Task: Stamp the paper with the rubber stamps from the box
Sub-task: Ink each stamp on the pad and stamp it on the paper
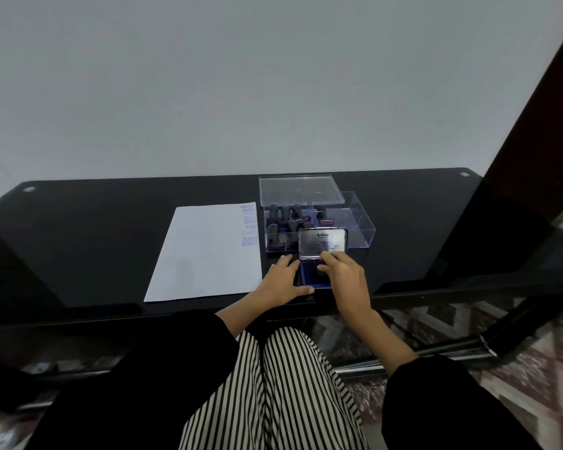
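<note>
Black glass table (pixel 95 222) is spanning the middle of the frame, and a white sheet of paper (pixel 205 254) is lying flat on it, centre-left. Blue stamped words (pixel 249 225) are running down the paper's right edge; "FRAGILE", "AIR MAIL" and "SAMPLE" (twice) are reading clearly, while the other marks are too faint to read.

A clear plastic box (pixel 355 222) is sitting just right of the paper's upper corner. Dark-handled rubber stamps (pixel 285 216) are standing upright in its left part. The clear box lid (pixel 301 190) is lying across the box's far edge.

An ink pad (pixel 309 274) with a blue base is sitting at the near side of the box, between the two hands. Its metal cover (pixel 322 241) is standing raised and is showing the brand "Artline"; the smaller print below is blurred.

The left hand (pixel 281 280) is resting flat on the table with straight fingers, holding nothing, its thumb lying along the ink pad's near edge. The right hand (pixel 345 274) is reaching over the blue base, with bent fingertips touching the cover's lower edge. Whether it is actually pinching the cover cannot be told.
</note>
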Tool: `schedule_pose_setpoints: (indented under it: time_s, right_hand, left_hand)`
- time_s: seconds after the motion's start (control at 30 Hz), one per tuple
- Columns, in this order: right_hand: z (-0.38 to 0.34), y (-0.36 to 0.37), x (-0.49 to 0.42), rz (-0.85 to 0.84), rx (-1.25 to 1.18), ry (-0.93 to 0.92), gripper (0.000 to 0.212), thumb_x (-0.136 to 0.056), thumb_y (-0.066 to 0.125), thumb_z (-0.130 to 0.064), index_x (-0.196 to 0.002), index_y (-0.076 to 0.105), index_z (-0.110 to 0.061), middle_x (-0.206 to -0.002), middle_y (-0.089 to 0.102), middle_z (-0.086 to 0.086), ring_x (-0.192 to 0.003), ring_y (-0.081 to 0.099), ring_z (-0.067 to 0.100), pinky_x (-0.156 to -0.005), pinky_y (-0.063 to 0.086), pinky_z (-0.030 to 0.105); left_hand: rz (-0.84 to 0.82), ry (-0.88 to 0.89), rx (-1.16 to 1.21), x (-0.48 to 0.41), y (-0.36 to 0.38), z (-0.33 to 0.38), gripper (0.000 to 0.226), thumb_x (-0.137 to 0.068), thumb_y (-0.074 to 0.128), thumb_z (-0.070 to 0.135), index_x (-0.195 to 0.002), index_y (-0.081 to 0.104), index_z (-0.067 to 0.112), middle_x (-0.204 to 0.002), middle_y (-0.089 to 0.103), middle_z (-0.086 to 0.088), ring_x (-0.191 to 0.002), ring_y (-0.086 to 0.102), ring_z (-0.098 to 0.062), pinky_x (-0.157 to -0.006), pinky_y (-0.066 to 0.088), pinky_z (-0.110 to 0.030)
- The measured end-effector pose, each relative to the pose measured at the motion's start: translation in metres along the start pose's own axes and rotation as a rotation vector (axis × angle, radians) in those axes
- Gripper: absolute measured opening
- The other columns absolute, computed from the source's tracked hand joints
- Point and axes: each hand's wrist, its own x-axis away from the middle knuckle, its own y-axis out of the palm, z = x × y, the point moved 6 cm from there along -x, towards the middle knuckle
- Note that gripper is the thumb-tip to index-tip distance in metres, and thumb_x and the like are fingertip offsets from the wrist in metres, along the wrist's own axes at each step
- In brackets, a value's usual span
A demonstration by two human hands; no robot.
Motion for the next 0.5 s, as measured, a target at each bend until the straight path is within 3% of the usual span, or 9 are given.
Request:
schedule_pose_setpoints:
  time_s: [0.23, 0.37, 0.43, 0.5]
  right_hand:
    - [0.006, 0.001, 0.012, 0.055, -0.061, -0.005, 0.02, -0.067, 0.079, -0.001, -0.078, 0.064, -0.006, -0.071, 0.065, 0.006, -0.059, 0.063, 0.019, -0.049, 0.055, 0.029]
    - [0.006, 0.003, 0.002, -0.011, -0.014, 0.021, 0.016, -0.073, 0.077, -0.006, -0.076, 0.061, -0.006, -0.069, 0.061, 0.006, -0.056, 0.06, 0.02, -0.045, 0.048, 0.027]
    - [0.005, 0.004, -0.011, -0.083, 0.022, 0.037, 0.008, -0.086, 0.064, -0.012, -0.087, 0.062, -0.004, -0.081, 0.063, 0.009, -0.07, 0.063, 0.024, -0.054, 0.041, 0.027]
    - [0.005, 0.006, -0.023, -0.173, 0.025, 0.084, 0.018, -0.095, 0.05, -0.019, -0.097, 0.059, -0.003, -0.093, 0.062, 0.011, -0.084, 0.062, 0.025, -0.061, 0.035, 0.026]
  left_hand:
    - [-0.005, -0.005, 0.011, -0.001, 0.0, 0.0, 0.08, -0.087, 0.058, 0.043, -0.148, 0.02, 0.01, -0.157, 0.011, -0.01, -0.145, 0.013, -0.027, -0.118, 0.017, -0.039]
    - [0.0, -0.009, 0.015, -0.001, 0.0, 0.0, 0.08, -0.087, 0.059, 0.042, -0.147, 0.02, 0.008, -0.157, 0.012, -0.01, -0.145, 0.014, -0.027, -0.118, 0.017, -0.038]
    - [-0.004, -0.017, 0.016, -0.002, 0.0, -0.001, 0.081, -0.086, 0.059, 0.043, -0.147, 0.02, 0.008, -0.157, 0.011, -0.01, -0.145, 0.014, -0.027, -0.118, 0.018, -0.039]
    - [-0.01, -0.021, 0.019, -0.002, 0.0, -0.001, 0.081, -0.086, 0.06, 0.043, -0.147, 0.02, 0.008, -0.157, 0.011, -0.01, -0.145, 0.015, -0.027, -0.118, 0.019, -0.039]
